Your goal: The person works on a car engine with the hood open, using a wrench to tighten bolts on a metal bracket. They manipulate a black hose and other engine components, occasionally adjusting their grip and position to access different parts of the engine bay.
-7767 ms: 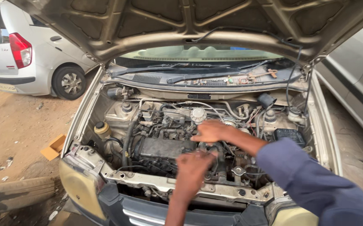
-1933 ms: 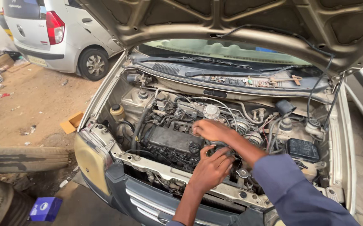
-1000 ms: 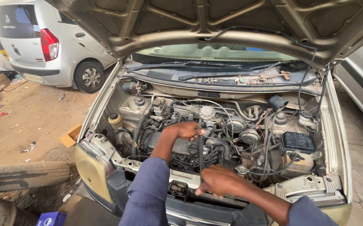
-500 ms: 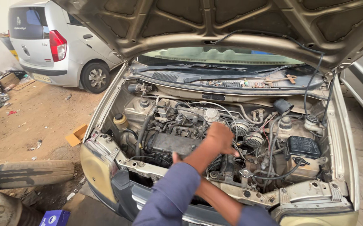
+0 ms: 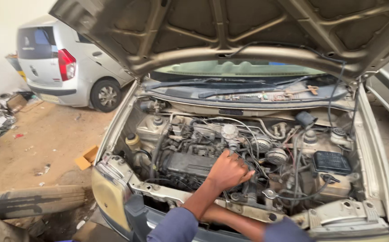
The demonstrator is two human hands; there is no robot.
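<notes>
Head view: left hand [image 5: 228, 171] curled over wiring/hoses [image 5: 253, 166] mid engine bay [image 5: 194, 163], just right of the black engine cover [image 5: 186, 162]; fingers bent, can't tell if it actually grips anything. Right hand hidden under left forearm, state unknown. Risk: yanking blind could snag or unplug a thin cable; raised hood [image 5: 230, 31] overhead, head bump likely.

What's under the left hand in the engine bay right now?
The left hand rests on the middle of the engine, among black hoses and wires. The part beneath its palm is covered. The right hand is hidden below the left forearm; only its forearm shows.
</notes>
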